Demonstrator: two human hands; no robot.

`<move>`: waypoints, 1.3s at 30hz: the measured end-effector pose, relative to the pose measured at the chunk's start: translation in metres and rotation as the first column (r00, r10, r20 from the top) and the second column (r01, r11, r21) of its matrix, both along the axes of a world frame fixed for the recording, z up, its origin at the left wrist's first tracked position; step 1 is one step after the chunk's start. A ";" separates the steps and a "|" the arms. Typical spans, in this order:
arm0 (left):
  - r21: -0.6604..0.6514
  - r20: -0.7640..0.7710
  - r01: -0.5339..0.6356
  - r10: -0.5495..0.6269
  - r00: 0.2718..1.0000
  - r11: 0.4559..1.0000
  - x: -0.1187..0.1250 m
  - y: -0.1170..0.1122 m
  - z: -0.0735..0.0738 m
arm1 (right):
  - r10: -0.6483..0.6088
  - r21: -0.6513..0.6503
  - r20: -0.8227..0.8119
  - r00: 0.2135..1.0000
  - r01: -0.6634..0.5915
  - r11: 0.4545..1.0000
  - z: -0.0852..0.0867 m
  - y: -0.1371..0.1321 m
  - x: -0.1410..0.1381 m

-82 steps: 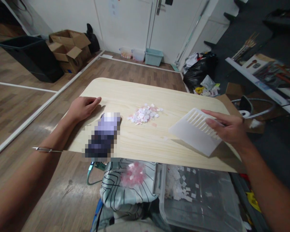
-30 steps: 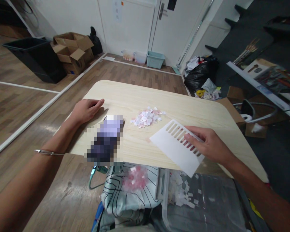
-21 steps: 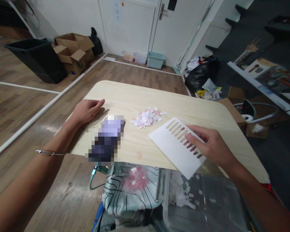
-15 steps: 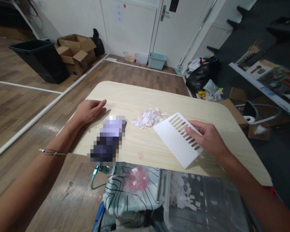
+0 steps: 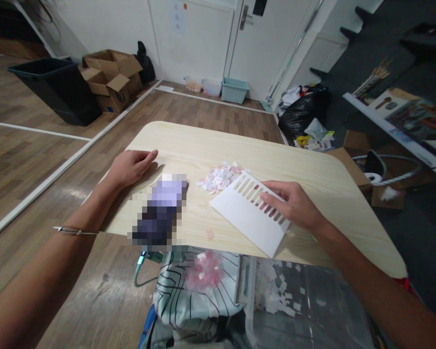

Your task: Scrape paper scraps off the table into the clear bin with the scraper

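Observation:
My right hand (image 5: 294, 201) grips a thin white card (image 5: 252, 218) with a row of long slots, the thumb on top and the fingers behind it. The card is tilted, with its lower corner near the front edge of the table (image 5: 189, 140). Just beyond its left side lies a pile of small white and pinkish paper scraps (image 5: 220, 177), partly covered by the card's upper edge. My left hand (image 5: 132, 167) rests on the table's left side, fingers loosely stretched and holding nothing. Close to it lies a pixelated, phone-like dark and lilac object (image 5: 162, 208).
Below the table's front edge, a clear plastic bin (image 5: 308, 305) contains paper scraps. A striped cloth (image 5: 199, 305) beside it bears a pink and white clump (image 5: 205, 271). A green cable (image 5: 140, 269) hangs at the left. A black bin (image 5: 58, 92) and cardboard boxes (image 5: 112, 77) stand behind.
My right hand and the slotted card have moved left, bringing the card against or over the near right side of the scrap pile. My left hand stays in place.

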State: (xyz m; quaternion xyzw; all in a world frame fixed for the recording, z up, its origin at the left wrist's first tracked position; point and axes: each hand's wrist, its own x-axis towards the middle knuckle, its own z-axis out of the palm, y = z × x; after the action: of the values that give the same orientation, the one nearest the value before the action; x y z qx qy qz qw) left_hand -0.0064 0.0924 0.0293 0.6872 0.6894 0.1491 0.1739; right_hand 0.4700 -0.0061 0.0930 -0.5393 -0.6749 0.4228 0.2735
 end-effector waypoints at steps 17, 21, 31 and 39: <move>0.019 0.028 -0.026 0.025 0.999 0.999 0.005 -0.003 0.003 | 0.352 0.030 0.129 0.927 -0.358 0.933 0.009 0.010 -0.020; 0.027 0.057 -0.021 0.020 0.998 0.999 0.004 -0.002 0.003 | 0.428 -0.027 0.149 0.892 -0.429 0.903 0.017 -0.010 -0.013; 0.020 0.029 -0.004 0.004 1.000 1.000 0.004 -0.004 0.003 | -0.051 0.268 0.176 0.983 0.002 0.963 0.027 0.016 -0.011; 0.016 0.002 -0.001 0.001 1.000 1.000 0.004 -0.003 0.003 | -0.220 0.417 0.296 0.929 0.081 0.905 0.032 0.023 0.017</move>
State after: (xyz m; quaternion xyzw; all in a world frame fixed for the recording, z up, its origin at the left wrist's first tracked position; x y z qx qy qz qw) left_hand -0.0026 0.0896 0.0326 0.6880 0.6884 0.1555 0.1690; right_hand 0.4867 0.0169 0.1252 -0.5879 -0.7388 0.1557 0.2903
